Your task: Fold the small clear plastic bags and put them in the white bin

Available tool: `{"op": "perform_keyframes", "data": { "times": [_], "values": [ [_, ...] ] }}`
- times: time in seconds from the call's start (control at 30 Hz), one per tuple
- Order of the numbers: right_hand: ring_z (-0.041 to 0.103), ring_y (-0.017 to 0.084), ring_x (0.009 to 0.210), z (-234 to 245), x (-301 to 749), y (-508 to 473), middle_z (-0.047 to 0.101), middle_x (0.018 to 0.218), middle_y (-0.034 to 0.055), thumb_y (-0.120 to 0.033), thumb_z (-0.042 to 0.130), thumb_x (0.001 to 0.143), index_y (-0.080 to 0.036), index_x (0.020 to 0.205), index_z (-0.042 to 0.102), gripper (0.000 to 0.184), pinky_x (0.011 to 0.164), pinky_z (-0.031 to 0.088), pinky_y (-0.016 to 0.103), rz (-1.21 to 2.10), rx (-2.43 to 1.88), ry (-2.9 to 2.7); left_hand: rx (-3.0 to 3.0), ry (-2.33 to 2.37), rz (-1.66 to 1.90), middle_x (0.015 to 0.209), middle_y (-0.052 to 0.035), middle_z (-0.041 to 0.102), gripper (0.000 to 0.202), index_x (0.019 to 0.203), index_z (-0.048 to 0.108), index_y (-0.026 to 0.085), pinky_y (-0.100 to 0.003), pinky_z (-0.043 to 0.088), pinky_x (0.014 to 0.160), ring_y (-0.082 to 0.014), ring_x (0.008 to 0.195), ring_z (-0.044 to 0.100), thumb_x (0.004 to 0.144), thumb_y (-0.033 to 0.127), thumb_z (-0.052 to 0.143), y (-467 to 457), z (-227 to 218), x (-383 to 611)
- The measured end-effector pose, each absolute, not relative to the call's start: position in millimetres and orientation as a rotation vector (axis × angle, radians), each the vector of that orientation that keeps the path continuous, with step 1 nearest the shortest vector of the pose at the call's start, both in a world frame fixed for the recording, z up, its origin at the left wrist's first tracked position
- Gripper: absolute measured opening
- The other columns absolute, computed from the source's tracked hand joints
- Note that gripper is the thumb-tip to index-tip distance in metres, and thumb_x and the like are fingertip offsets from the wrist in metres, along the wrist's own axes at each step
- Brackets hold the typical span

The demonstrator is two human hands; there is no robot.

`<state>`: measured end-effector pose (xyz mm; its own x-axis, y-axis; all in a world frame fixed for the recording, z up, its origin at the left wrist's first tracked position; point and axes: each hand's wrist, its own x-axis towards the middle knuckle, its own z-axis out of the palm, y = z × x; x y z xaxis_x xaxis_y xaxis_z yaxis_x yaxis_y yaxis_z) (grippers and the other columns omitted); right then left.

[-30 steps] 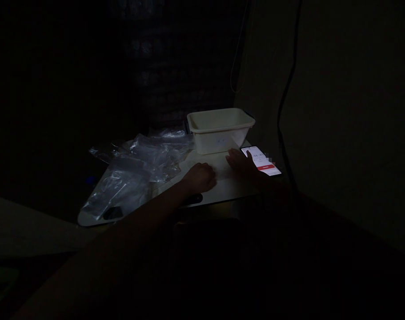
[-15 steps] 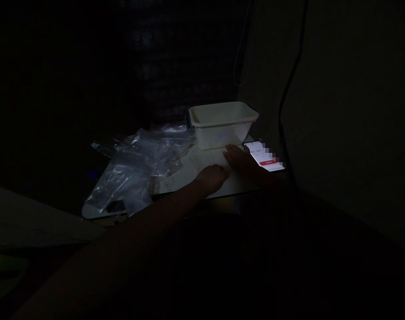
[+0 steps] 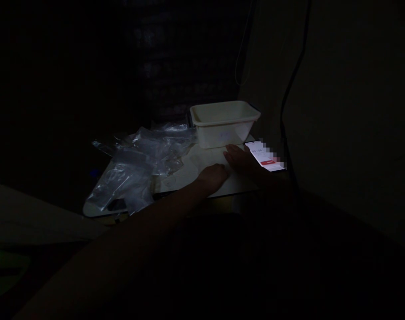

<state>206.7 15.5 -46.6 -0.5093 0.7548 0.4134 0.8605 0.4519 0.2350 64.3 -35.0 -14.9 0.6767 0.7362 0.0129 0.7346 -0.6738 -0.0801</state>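
My left hand rests low over the white tabletop, its fingers curled down; whatever they hold, if anything, is hidden. Just to its right, my right hand lies with fingers stretched forward over the table, near the front of a cream plastic tub. A pile of clear plastic bags covers the left part of the table. Between the hands and the pile, faint outlines show on the surface, too dim to name. Beside my right hand glows a phone with a white screen and a red button.
A dark cable hangs along the wall at the right, and a thin looped cord hangs behind the tub. At the lower left is a dim green object. Most of the room is very dark.
The view has shifted very slightly. Both hands stay in almost the same place on the table; the bags, tub and phone have not moved.
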Motion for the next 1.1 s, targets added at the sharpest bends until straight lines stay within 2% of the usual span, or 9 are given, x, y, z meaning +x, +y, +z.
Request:
{"op": "perform_keyframes", "data": {
  "times": [0.5, 0.73, 0.83, 0.93, 1.0, 1.1],
  "values": [
    [0.04, 0.024, 0.109, -52, 211, 19, 0.046, 0.12, 0.0148, -0.015, 0.025, 0.084, -0.015, 0.106, 0.046, 0.031, 0.083, 0.029, 0.052, -0.658, -1.298, -2.465, -2.804, -1.412, -0.063, 0.084, -0.0118, 0.057, 0.035, 0.088, 0.057, 0.01, -0.029, 0.04, 0.063, -0.0204, 0.082, 0.054, 0.085, 0.025, 0.026, -33, -17, 65],
    [0.038, 0.023, 0.112, -52, 211, 17, 0.048, 0.119, 0.0126, -0.016, 0.025, 0.084, -0.017, 0.107, 0.046, 0.031, 0.086, 0.026, 0.052, -0.514, -1.308, -2.436, -2.832, -1.445, -0.14, 0.085, -0.0126, 0.058, 0.032, 0.084, 0.058, 0.01, -0.028, 0.04, 0.064, -0.0215, 0.082, 0.055, 0.083, 0.027, 0.031, -35, -14, 64],
    [0.038, 0.023, 0.112, -50, 209, 20, 0.049, 0.118, 0.0123, -0.019, 0.026, 0.084, -0.017, 0.107, 0.047, 0.031, 0.09, 0.023, 0.052, -0.298, -1.372, -2.348, -2.827, -1.52, -0.239, 0.084, -0.013, 0.058, 0.025, 0.081, 0.059, 0.01, -0.029, 0.04, 0.066, -0.0221, 0.081, 0.055, 0.078, 0.026, 0.04, -36, -8, 64],
    [0.037, 0.023, 0.114, -45, 207, 28, 0.049, 0.117, 0.0129, -0.025, 0.031, 0.082, -0.015, 0.103, 0.051, 0.03, 0.094, 0.02, 0.049, 0.115, -1.422, -2.155, -2.898, -1.556, -0.379, 0.076, -0.01, 0.06, 0.018, 0.069, 0.06, 0.012, -0.027, 0.04, 0.066, -0.0203, 0.075, 0.056, 0.072, 0.025, 0.048, -33, 0, 61],
    [0.039, 0.023, 0.112, -41, 208, 35, 0.052, 0.114, 0.011, -0.03, 0.035, 0.081, -0.016, 0.098, 0.053, 0.028, 0.095, 0.023, 0.045, 0.489, -1.407, -1.899, -2.972, -1.592, -0.536, 0.065, -0.0064, 0.059, 0.014, 0.059, 0.059, 0.014, -0.026, 0.039, 0.065, -0.0173, 0.068, 0.055, 0.067, 0.022, 0.051, -28, 4, 59],
    [0.05, 0.021, 0.1, -33, 212, 42, 0.059, 0.1, 0.0078, -0.04, 0.026, 0.082, -0.018, 0.092, 0.054, 0.037, 0.087, 0.035, 0.04, 0.83, -1.365, -1.581, -3.066, -1.763, -1.006, 0.053, -0.0007, 0.055, 0.011, 0.05, 0.056, 0.014, -0.022, 0.039, 0.059, -0.012, 0.056, 0.052, 0.06, 0.014, 0.053, -20, 9, 53]
  ]
}}
